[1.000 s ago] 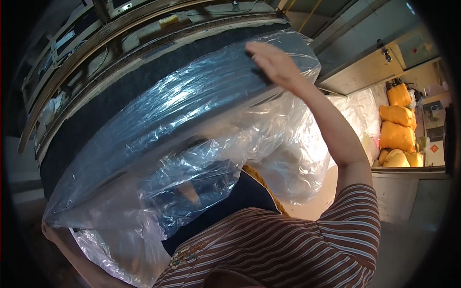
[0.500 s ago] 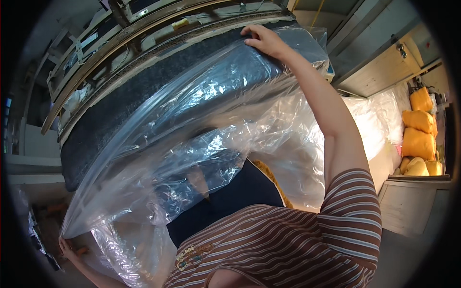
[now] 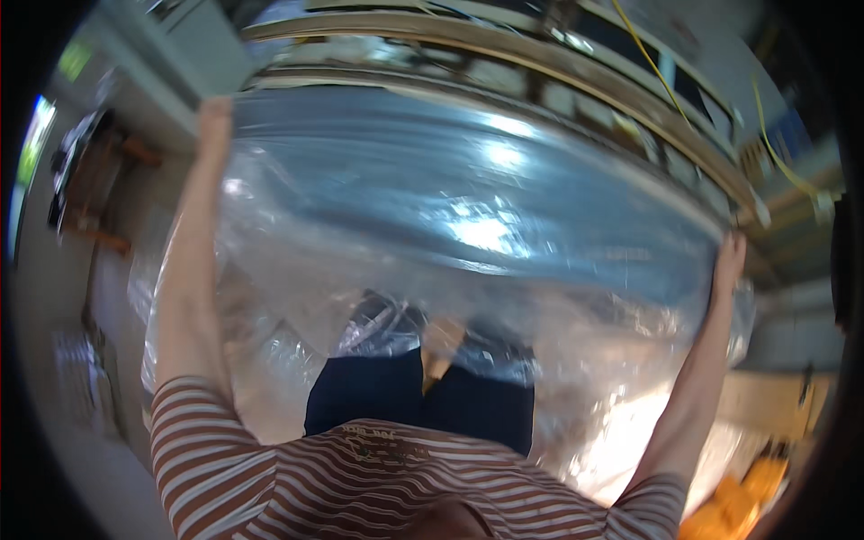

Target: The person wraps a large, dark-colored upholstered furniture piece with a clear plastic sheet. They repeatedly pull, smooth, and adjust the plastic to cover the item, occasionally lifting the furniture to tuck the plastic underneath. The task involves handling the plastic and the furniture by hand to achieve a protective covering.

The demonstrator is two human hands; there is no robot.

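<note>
A clear plastic sheet (image 3: pixel 387 216) spreads over a long dark padded surface (image 3: pixel 315 101) in front of me and hangs down toward my legs in loose, shiny folds. My left hand (image 3: pixel 215 121) is at the far left corner, closed on the sheet's edge, though motion blurs its fingers. At the right end, my right hand (image 3: pixel 732 259) is bent round the sheet's other edge. Between the two hands the plastic is stretched fairly flat, with bright reflections on it.
Behind the padded surface runs a wooden rail (image 3: pixel 504 49) on a frame. A yellow cord (image 3: pixel 650 61) hangs at the upper right. Orange bundles (image 3: pixel 733 504) lie at the lower right, and a brown stool-like piece (image 3: pixel 94 184) stands at the left.
My left hand has risen from the lower left to the far left corner, drawing the plastic over the dark surface. My right hand is now at the right end. The view has turned.
</note>
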